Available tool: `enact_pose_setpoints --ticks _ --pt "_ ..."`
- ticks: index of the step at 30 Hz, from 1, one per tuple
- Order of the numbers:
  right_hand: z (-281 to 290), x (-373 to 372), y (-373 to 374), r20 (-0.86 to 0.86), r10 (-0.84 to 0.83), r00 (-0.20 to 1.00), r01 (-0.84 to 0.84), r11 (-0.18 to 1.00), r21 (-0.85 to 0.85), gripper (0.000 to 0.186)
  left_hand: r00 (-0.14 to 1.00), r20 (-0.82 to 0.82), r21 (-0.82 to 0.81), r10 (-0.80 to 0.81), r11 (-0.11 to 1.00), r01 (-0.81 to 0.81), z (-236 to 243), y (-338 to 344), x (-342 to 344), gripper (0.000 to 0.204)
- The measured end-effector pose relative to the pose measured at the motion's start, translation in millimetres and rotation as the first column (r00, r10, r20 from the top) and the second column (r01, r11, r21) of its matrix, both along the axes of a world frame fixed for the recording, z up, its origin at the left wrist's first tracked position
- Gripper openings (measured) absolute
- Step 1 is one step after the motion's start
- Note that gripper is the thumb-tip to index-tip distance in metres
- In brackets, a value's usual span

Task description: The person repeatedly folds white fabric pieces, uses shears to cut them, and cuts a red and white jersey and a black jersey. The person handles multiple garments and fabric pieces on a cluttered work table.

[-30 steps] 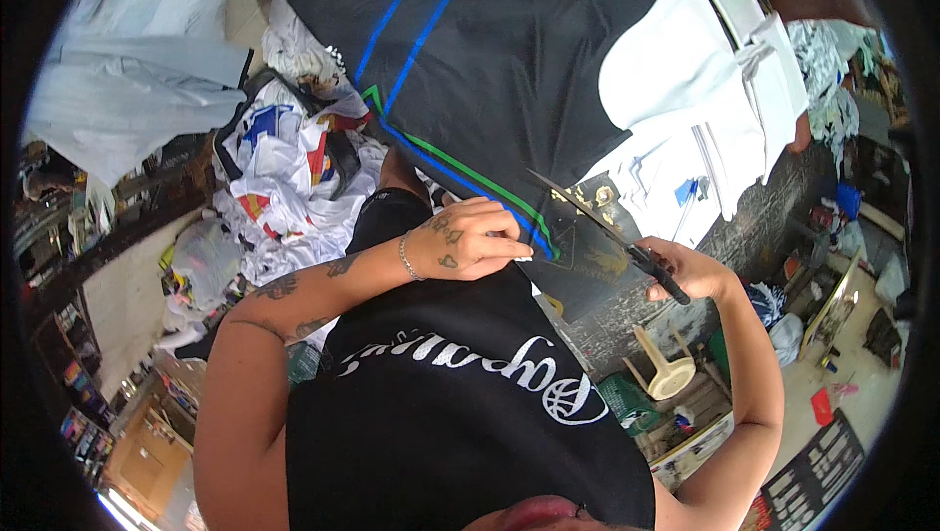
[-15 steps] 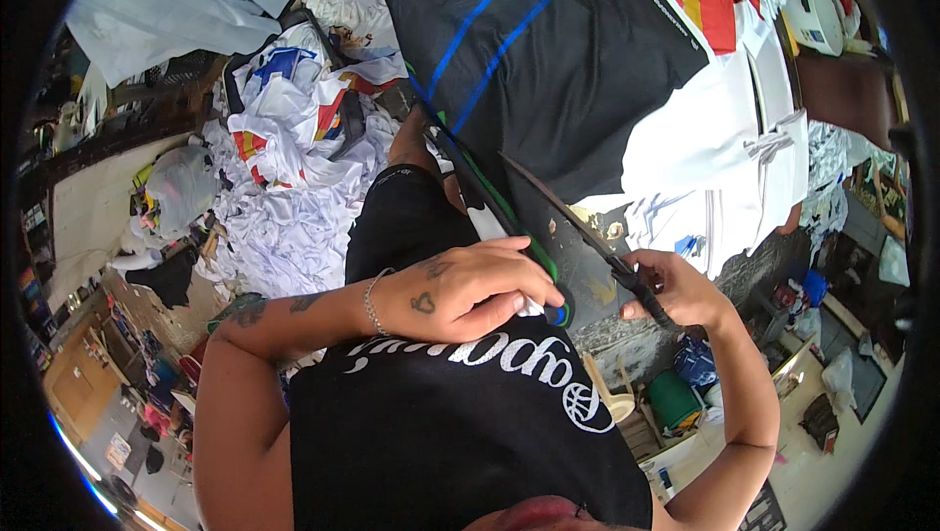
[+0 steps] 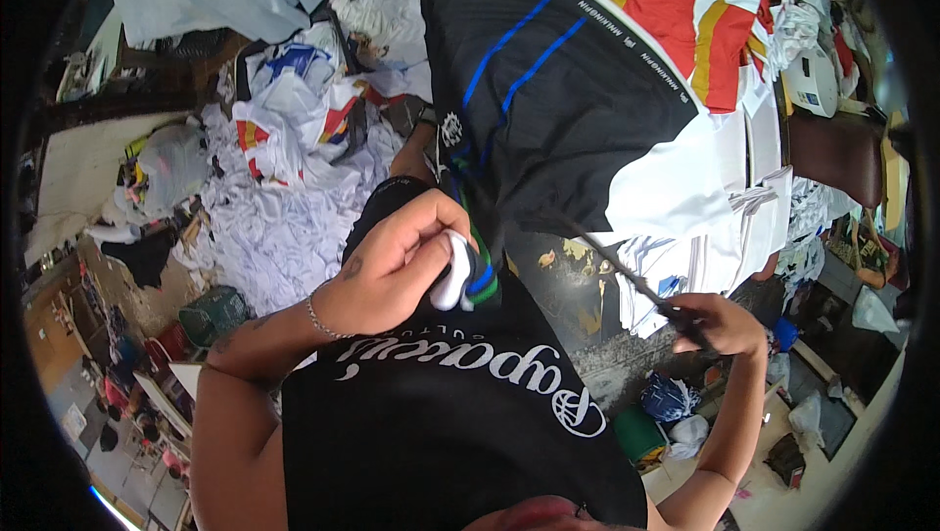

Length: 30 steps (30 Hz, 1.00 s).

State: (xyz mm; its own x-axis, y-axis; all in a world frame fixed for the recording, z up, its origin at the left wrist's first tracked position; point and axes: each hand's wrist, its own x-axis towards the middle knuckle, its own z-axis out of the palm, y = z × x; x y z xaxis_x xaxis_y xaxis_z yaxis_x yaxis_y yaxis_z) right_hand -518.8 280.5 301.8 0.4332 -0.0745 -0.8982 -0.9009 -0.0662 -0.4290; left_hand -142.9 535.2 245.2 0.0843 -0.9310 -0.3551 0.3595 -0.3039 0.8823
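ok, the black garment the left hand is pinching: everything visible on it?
The black garment looks like smooth knit sports fabric, spread over the heaped table, with two blue stripes, a white lettered band along its far edge and a small white emblem. The left hand pinches its near edge, banded white, blue and green. The right hand holds dark scissors pointing toward it.

Bright, even daylight, soft shadows, white glare on the pale cloth at the top, colours were strong, middle was sharp, edges bent round and went blurry, black ring all around the picture
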Motion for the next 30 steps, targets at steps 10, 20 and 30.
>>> enact_pose_setpoints --ticks 10,20,30 --pt "-276 43 -30 0.303 -0.334 0.892 0.350 0.090 -0.932 0.076 0.700 0.685 -0.271 -0.202 0.821 0.502 -101 -180 64 0.019" --pt "-219 14 56 0.507 -0.668 0.545 0.656 -0.036 -0.754 0.069 0.184 0.936 -0.323 0.299 0.939 0.116 -256 -274 267 0.015" --pt "-29 -138 -67 0.517 -0.524 0.677 0.444 -0.269 -0.854 0.055 -0.536 0.831 0.552 -0.149 0.098 0.828 68 -689 155 0.042"
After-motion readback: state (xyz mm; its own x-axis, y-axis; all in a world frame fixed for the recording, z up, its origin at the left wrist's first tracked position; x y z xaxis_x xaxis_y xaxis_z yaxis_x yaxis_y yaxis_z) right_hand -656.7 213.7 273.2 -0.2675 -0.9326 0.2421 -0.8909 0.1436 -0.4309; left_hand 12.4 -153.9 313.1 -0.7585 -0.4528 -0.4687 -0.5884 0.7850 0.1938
